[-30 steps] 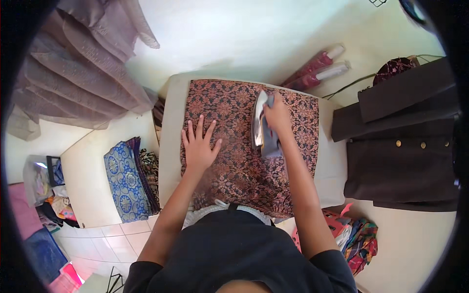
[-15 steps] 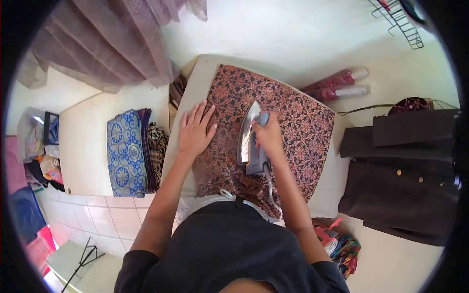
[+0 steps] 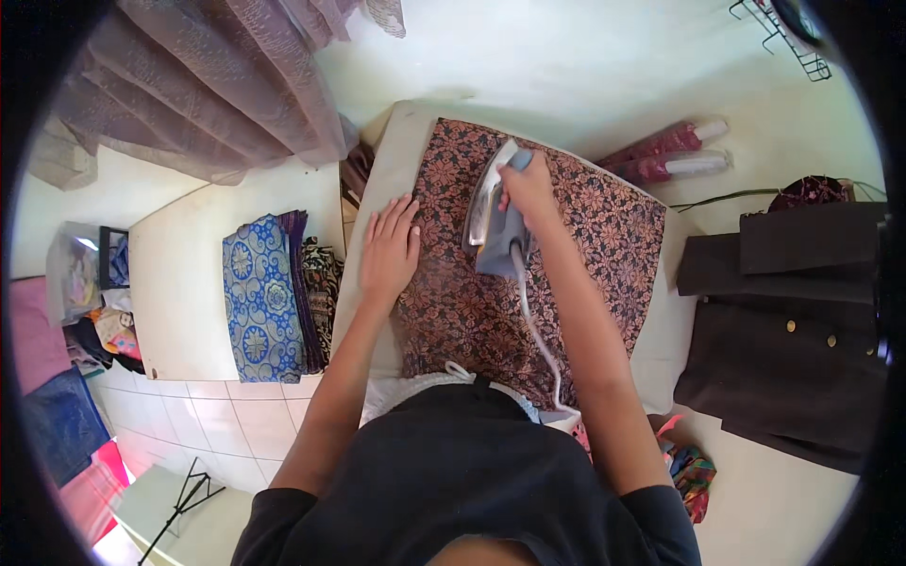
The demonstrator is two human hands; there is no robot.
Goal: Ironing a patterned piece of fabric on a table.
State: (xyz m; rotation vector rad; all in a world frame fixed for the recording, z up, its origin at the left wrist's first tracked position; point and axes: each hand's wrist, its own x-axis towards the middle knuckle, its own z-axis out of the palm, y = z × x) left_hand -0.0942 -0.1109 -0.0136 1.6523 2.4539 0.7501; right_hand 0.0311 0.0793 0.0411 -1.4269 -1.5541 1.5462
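item: grey electric iron (image 3: 501, 247), centre of the frame, over the floral-patterned dark cloth (image 3: 595, 236). long axis runs roughly up the frame, tip leaning slightly right, heel toward the wearer.

right hand (image 3: 532, 191): fingers closed around the iron's handle; this is the nearer hand, the iron's bright metal edge lying just left of its knuckles.

left hand (image 3: 389, 250): fingers extended, gripping nothing, along the cloth's left edge, left of the iron and apart from it (full palm contact cannot be told).

cord (image 3: 540, 344): pale, trailing from the heel toward the lower centre.

change from half a second ago: iron sits farther up the cloth, nearer its top edge; more cord shows; left hand about the same.

also present: blue patterned folded cloth (image 3: 257, 297), left of frame.
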